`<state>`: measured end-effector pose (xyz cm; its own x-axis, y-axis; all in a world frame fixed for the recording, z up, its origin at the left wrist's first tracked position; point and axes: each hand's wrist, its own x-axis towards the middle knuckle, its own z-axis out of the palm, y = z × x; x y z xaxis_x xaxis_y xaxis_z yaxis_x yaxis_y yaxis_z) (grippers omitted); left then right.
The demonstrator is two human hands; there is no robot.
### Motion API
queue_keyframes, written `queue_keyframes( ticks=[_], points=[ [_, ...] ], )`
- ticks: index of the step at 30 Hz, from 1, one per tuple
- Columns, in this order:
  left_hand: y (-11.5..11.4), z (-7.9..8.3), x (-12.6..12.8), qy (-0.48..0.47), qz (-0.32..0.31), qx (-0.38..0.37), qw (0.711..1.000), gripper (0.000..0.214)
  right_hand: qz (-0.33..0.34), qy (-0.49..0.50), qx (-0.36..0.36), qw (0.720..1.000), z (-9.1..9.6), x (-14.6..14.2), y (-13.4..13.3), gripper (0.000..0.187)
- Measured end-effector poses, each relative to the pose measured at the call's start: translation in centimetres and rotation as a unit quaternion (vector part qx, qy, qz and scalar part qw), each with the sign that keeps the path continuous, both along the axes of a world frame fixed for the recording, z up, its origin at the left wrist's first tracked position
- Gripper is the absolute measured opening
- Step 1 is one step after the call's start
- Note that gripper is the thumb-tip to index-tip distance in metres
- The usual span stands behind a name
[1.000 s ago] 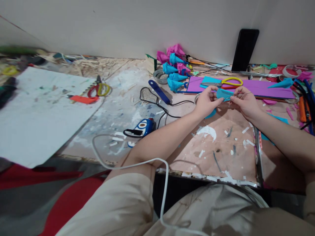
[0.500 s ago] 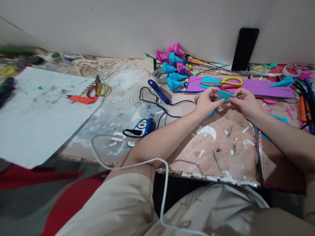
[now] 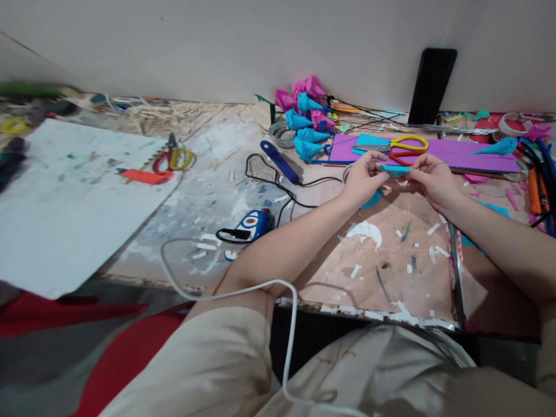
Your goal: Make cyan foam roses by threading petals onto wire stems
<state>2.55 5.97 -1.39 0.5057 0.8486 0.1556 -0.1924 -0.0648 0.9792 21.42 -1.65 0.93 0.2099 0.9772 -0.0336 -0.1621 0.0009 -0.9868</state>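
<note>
Between my hands is a small blue foam-like petal piece (image 3: 395,169), seen nearly edge-on. My left hand (image 3: 365,176) pinches its left end, and my right hand (image 3: 431,180) pinches the right end. A thin wire sticks out at the right fingers; how it meets the piece is hidden. Just behind the hands, scissors (image 3: 406,149) with yellow and red handles rest on a purple sheet (image 3: 460,153) and a blue scrap (image 3: 369,142). Another blue piece (image 3: 372,199) lies on the table under my left hand.
Blue and pink flower shapes (image 3: 309,110) on dark stems lie at the back. A black phone (image 3: 433,87) leans on the wall. Left are a blue-handled tool (image 3: 280,162) with a cord, a blue-and-white device (image 3: 256,223), pliers (image 3: 172,155) and a white sheet (image 3: 78,231).
The blue piece has turned from showing its broad face to a thin, nearly level strip. Both hands keep their places with slight finger shifts.
</note>
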Motion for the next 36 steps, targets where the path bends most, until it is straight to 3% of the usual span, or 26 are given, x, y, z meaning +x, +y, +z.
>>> queue_keyframes(
  ticks=[9, 13, 18, 24, 27, 32, 36],
  points=[
    [0.2, -0.8, 0.1, 0.022, 0.03, 0.026, 0.999, 0.037, -0.004, 0.01, 0.005, 1.0, -0.3, 0.3, 0.2, 0.058],
    [0.0, -0.6, 0.0, 0.056, 0.063, 0.101, 0.991, 0.033, -0.021, 0.031, 0.004, 0.999, -0.3, 0.8, 0.5, 0.056],
    [-0.9, 0.3, -0.4, 0.097, 0.06, 0.187, 0.976, 0.028, -0.036, 0.031, -0.007, 0.999, -0.4, 1.1, 0.6, 0.051],
    [-1.1, 0.4, -0.4, 0.1, 0.05, 0.2, 0.973, 0.018, -0.031, 0.033, -0.01, 0.999, -0.5, 1.2, 0.6, 0.049],
    [-0.8, 0.1, -0.4, 0.097, 0.051, 0.22, 0.969, 0.019, -0.035, 0.039, -0.009, 0.999, -0.6, 1.2, 0.6, 0.05],
    [-0.8, -0.6, -0.2, 0.066, 0.005, 0.185, 0.981, 0.032, -0.028, 0.052, -0.009, 0.998, -0.8, 1.0, 0.6, 0.056],
    [-1.0, -0.7, -0.1, 0.074, 0.011, 0.198, 0.977, 0.034, -0.003, 0.058, 0.002, 0.998, -0.7, 0.7, 0.5, 0.064]
  ],
)
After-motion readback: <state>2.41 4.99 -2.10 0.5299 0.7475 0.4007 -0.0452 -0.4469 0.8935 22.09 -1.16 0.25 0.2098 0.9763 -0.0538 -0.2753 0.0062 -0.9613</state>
